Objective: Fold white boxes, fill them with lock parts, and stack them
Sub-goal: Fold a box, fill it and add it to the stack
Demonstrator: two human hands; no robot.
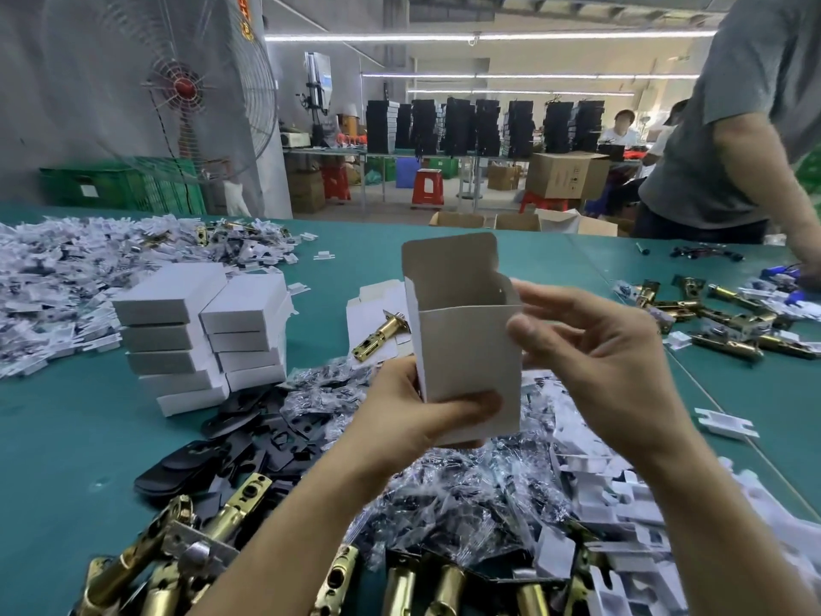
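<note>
I hold a white box [466, 344] upright above the table, its top flap standing open. My left hand [413, 415] grips its lower end, thumb across the front. My right hand [595, 353] pinches the box's upper right edge at the opening. Two stacks of closed white boxes [204, 335] stand to the left. A brass latch [384, 333] lies on flat unfolded boxes [373, 304] just behind the held one. Brass latches [213, 540] lie piled at the near edge. Small bagged parts [466, 491] and black plates [231, 442] are heaped under my hands.
The green table [66, 437] carries a large heap of white plastic pieces [57, 269] at far left and more brass latches [728, 322] at right. Another person [755, 126] leans on the far right edge. A big fan [186, 86] stands behind the table.
</note>
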